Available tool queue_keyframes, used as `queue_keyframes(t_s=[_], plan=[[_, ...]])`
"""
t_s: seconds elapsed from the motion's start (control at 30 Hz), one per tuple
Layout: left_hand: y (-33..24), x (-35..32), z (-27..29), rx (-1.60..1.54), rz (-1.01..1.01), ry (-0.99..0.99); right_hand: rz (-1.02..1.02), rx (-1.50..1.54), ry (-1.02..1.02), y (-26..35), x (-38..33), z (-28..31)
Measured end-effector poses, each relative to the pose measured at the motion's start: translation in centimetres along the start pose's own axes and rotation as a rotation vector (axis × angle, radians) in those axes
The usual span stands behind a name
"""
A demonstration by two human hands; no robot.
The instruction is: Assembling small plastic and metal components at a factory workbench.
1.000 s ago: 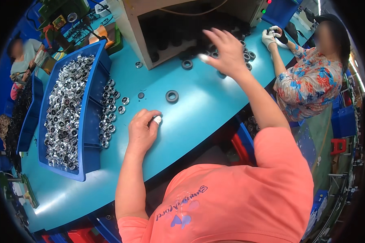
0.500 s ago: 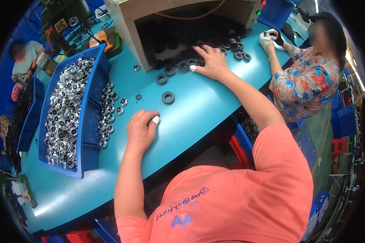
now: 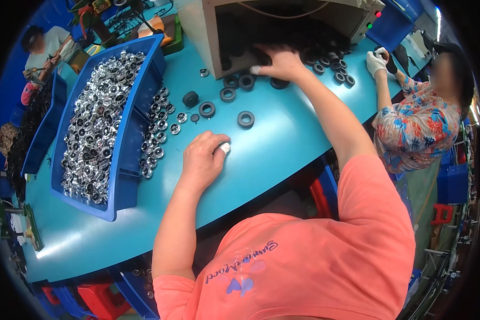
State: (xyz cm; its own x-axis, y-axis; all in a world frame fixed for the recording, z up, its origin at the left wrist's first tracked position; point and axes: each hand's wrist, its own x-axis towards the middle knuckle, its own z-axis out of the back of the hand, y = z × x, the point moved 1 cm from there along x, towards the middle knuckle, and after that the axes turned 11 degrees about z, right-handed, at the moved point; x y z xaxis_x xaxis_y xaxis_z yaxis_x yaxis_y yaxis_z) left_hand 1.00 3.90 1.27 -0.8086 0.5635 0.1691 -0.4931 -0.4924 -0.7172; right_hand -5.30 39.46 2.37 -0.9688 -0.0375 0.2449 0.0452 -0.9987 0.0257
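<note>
Black rubber rings (image 3: pixel 239 85) scattered on the teal tabletop (image 3: pixel 282 144), most of them crowded at the mouth of the beige machine housing (image 3: pixel 208 32). Right hand (image 3: pixel 280 61) stretched far forward, palm down on the dark heap at that opening, fingers spread over the rings; grip on any single one not discernible. One ring (image 3: pixel 246 119) lying alone, between the two hands. Further loose rings (image 3: pixel 207 109) to the left of it, well ahead of the left hand (image 3: pixel 200 160). Left hand resting on the tabletop close to the body, curled shut, thumb and fingers pinched on a small white-silver piece (image 3: pixel 224 148) peeking out at its right edge. Hands well apart.

Rows of small shiny metal parts (image 3: pixel 157 128) lined up on the tabletop just left of the left hand, beside the blue bin (image 3: pixel 125 181) heaped with more of the same. Second blue bin (image 3: pixel 42 133) farther left. More black rings (image 3: pixel 336 72) to the right of the housing, near a co-worker's white-gloved hand (image 3: pixel 376 61), floral sleeve below it. Another person (image 3: pixel 45 45) seated at the far left corner.
</note>
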Motion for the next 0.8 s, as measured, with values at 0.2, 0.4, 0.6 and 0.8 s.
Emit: queue_keyframes(t_s=[0.2,0.4,0.6,0.8], plan=[[-0.3,0.1,0.1,0.031,-0.001,0.01,0.033,-0.137,-0.119,1.9,-5.1,0.4],[-0.4,0.0,0.0,0.039,-0.019,-0.009,0.099,-0.084,-0.148,1.9,-5.2,1.4],[-0.7,0.1,-0.1,0.064,-0.009,-0.011,0.299,0.028,-0.255,1.5,-5.1,1.3],[-0.5,0.3,0.0,0.042,0.005,-0.012,0.436,-0.109,-0.301,2.6,-0.9,2.3]])
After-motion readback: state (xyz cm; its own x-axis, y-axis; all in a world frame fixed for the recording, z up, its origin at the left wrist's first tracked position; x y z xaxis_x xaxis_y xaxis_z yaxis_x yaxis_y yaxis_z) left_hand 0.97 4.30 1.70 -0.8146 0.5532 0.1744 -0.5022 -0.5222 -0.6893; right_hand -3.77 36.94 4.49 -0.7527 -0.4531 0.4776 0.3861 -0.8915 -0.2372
